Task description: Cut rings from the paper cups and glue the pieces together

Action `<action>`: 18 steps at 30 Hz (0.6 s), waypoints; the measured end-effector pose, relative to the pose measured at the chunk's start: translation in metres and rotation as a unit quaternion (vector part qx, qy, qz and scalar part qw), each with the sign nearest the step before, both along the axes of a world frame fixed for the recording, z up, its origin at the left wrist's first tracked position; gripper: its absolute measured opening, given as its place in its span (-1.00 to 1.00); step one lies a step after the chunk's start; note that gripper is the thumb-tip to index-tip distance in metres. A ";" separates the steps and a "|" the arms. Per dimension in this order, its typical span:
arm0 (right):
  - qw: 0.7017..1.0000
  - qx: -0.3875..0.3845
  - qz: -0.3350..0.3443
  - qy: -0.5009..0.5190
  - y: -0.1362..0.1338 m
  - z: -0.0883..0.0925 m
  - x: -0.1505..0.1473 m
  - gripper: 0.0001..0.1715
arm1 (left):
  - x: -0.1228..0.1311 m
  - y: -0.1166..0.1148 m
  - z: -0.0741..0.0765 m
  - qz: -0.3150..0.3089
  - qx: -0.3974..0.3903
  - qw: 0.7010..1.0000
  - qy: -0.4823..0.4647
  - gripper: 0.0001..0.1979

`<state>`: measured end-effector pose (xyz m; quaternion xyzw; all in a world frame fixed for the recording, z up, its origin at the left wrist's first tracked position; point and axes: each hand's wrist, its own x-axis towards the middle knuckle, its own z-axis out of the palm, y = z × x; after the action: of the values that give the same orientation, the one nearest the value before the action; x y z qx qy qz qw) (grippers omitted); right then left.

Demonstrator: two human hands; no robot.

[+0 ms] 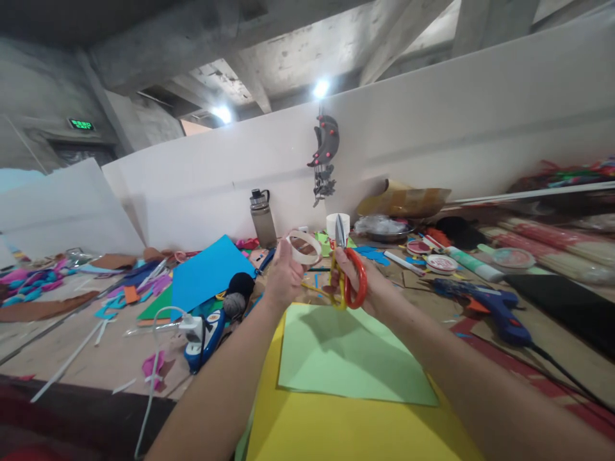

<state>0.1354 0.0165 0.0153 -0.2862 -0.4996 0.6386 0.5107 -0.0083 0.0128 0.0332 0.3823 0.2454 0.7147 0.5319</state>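
My left hand is closed on a thin pale ring, raised above the table. It looks like a narrow tape roll or a loop of strip; I cannot tell which. My right hand grips scissors with red handles, their blades pointing up and away from me. A thin yellow strip curves between the hands and loops beside the scissors' handles. Below both hands, a light green sheet lies on a larger yellow sheet.
Left of my hands are a blue sheet, dark yarn balls and a plugged-in power strip. A bottle stands behind. A blue glue gun with its cable lies right. A white panel closes off the back.
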 end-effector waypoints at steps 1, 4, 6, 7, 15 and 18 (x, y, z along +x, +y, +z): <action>1.000 0.008 -0.006 -0.020 0.000 0.001 0.002 -0.49 | -0.004 0.000 0.003 -0.014 0.015 1.000 -0.014 -0.60; 0.980 0.120 -0.055 -0.150 0.000 0.003 0.007 -0.53 | -0.015 0.001 0.009 -0.020 0.005 0.999 -0.049 -0.61; 0.933 0.209 -0.099 -0.274 0.000 0.003 0.011 -0.54 | -0.020 0.002 0.010 -0.011 -0.017 0.998 -0.063 -0.60; 0.904 0.243 -0.118 -0.331 0.000 0.004 0.012 -0.56 | -0.021 0.003 0.009 -0.004 -0.028 0.997 -0.067 -0.59; 0.781 0.331 -0.151 -0.507 0.003 0.002 0.013 -0.61 | -0.019 0.003 0.007 0.027 -0.077 0.996 -0.046 -0.51; 0.765 0.345 -0.148 -0.524 0.002 0.000 0.012 -0.54 | -0.020 0.003 0.008 0.053 -0.096 0.993 -0.041 -0.51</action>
<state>0.1470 0.0188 0.0158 -0.4508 -0.8275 0.0905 0.3223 -0.0279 0.0155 0.0407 0.2863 0.3111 0.7298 0.5373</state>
